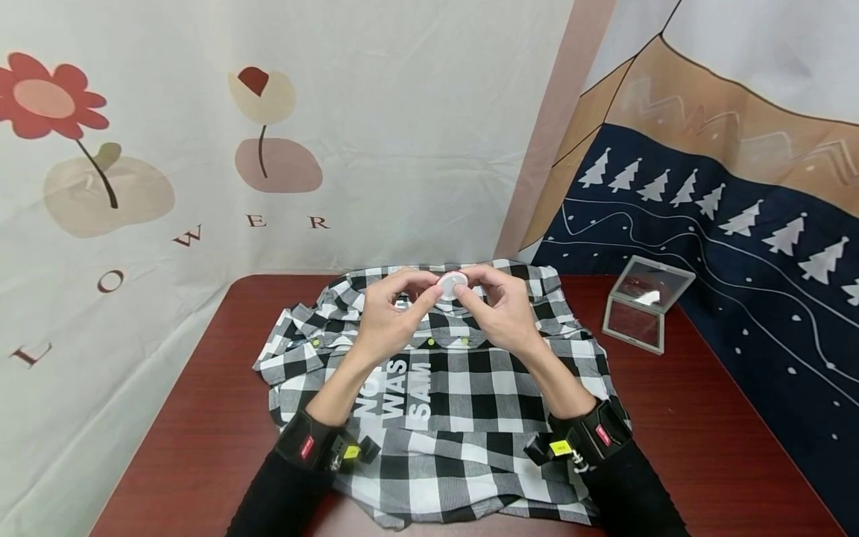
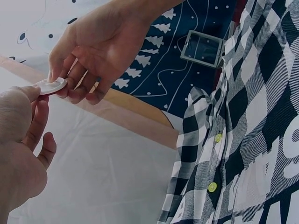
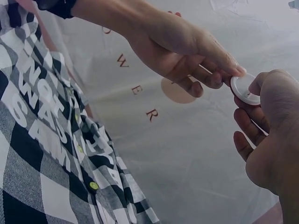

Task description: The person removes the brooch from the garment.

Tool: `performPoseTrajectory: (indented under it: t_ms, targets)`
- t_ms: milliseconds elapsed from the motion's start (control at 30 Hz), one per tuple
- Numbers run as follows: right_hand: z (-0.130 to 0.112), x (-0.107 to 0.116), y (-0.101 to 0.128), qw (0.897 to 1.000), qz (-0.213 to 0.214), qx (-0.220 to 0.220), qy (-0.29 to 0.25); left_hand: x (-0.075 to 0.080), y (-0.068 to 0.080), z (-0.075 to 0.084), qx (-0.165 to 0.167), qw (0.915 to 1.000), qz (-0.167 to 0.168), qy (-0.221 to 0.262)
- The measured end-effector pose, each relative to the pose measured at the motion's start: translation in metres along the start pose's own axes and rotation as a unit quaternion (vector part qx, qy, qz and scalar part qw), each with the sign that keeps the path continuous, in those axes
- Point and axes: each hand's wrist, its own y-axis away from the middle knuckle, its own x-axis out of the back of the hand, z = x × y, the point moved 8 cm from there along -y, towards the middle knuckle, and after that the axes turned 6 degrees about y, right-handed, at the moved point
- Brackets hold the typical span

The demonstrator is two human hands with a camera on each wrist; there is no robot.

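Both hands hold a small white round disc (image 1: 452, 285) (image 2: 51, 85) (image 3: 244, 89) in the air above the collar end of a black-and-white checked shirt (image 1: 456, 388). My left hand (image 1: 429, 292) (image 2: 35, 95) (image 3: 224, 74) pinches the disc's left edge between thumb and fingers. On the other edge my right hand (image 1: 473, 288) (image 2: 63, 86) (image 3: 257, 95) pinches it the same way. The shirt lies flat on the dark red table (image 1: 698, 418), buttoned with yellow-green buttons (image 2: 217, 137), white lettering on its front.
A clear square box (image 1: 646, 302) (image 2: 202, 46) stands open on the table to the right of the shirt. Printed cloth hangs behind the table and along its right side. Bare tabletop shows left and right of the shirt.
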Motion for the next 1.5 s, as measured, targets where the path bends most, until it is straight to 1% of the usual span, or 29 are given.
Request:
performPoseTrajectory:
  t_ms: [367, 467, 567, 700, 833, 967, 1100, 1200, 1367, 1500]
  targets:
    - [-0.002, 0.001, -0.001, 1.000, -0.013, -0.009, -0.002, 0.002, 0.000, -0.004, 0.017, 0.9998, -0.001, -0.005]
    - [-0.003, 0.002, -0.001, 1.000, -0.025, -0.014, -0.008, 0.003, 0.000, -0.004, 0.023, 0.9997, -0.001, 0.000]
    - [-0.002, 0.002, -0.002, 0.999, -0.046, -0.025, -0.014, 0.005, -0.001, -0.003, 0.021, 0.9998, -0.005, 0.001]
    - [0.001, 0.002, -0.002, 0.995, -0.079, -0.058, -0.022, 0.006, -0.003, 0.002, -0.003, 0.9998, -0.017, -0.013]
    - [0.005, -0.002, -0.001, 0.988, -0.118, -0.087, -0.057, 0.007, -0.004, 0.006, -0.034, 0.9983, -0.024, -0.039]
    - [0.006, -0.007, 0.000, 0.980, -0.149, -0.098, -0.088, 0.007, -0.004, 0.009, -0.060, 0.9960, -0.028, -0.060]
    - [0.006, -0.008, 0.001, 0.977, -0.160, -0.102, -0.098, 0.006, -0.004, 0.012, -0.087, 0.9927, -0.031, -0.078]
    - [0.006, -0.009, 0.001, 0.975, -0.163, -0.102, -0.110, 0.005, -0.003, 0.013, -0.100, 0.9910, -0.033, -0.083]
    - [0.008, -0.011, 0.001, 0.973, -0.166, -0.101, -0.127, 0.005, -0.003, 0.015, -0.112, 0.9894, -0.037, -0.085]
    - [0.008, -0.012, 0.001, 0.971, -0.171, -0.100, -0.130, 0.005, -0.003, 0.015, -0.117, 0.9882, -0.038, -0.091]
